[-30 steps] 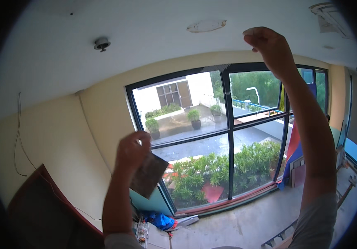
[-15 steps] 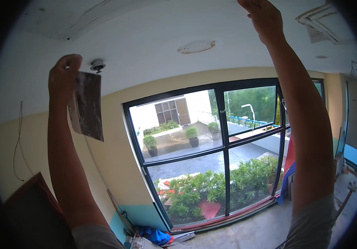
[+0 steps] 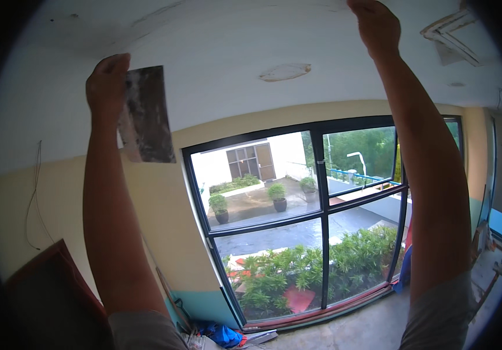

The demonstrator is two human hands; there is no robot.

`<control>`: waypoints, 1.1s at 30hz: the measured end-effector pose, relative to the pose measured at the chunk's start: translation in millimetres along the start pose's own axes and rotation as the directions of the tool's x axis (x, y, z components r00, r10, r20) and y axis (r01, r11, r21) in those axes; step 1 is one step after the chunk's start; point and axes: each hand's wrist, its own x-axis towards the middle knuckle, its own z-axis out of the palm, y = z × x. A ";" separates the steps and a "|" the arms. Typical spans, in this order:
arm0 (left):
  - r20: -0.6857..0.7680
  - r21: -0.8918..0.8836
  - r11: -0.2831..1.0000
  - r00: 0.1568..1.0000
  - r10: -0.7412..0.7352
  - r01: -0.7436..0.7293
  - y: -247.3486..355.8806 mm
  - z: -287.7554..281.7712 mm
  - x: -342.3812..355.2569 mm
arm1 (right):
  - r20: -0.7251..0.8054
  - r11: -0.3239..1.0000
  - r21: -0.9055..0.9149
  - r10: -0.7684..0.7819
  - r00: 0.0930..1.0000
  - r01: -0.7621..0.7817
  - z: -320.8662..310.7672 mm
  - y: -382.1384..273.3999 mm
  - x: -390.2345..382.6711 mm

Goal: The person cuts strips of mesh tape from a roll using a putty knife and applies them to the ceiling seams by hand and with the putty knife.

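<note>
Arms up, seemingly for overhead work, your left hand (image 3: 107, 87) grips a dark sheet (image 3: 149, 114) above the window's (image 3: 323, 217) top-left corner. Your right hand's (image 3: 379, 29) grip can't be told; the next move likely needs firm holding.

Daylight comes through a large black-framed window (image 3: 323, 214) in a cream wall (image 3: 166, 233) with a teal lower band (image 3: 207, 308). Below lies a pale grey floor (image 3: 344, 322); a dark, red-edged panel (image 3: 52, 297) stands at the left.
</note>
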 end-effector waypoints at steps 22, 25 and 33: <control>-0.130 0.253 0.967 0.992 0.002 0.031 3.3 16.6 16.0 | 0.045 0.994 -0.109 0.011 0.999 -0.006 10.3 31.8 17.7; -0.127 0.243 0.970 0.992 0.009 0.022 5.5 17.0 15.6 | -0.025 0.988 -0.151 -0.028 0.999 0.024 12.3 24.8 15.3; -0.133 0.281 0.959 0.991 -0.010 0.047 2.1 15.5 21.4 | -0.088 0.985 -0.158 -0.077 0.993 0.063 15.0 14.4 12.5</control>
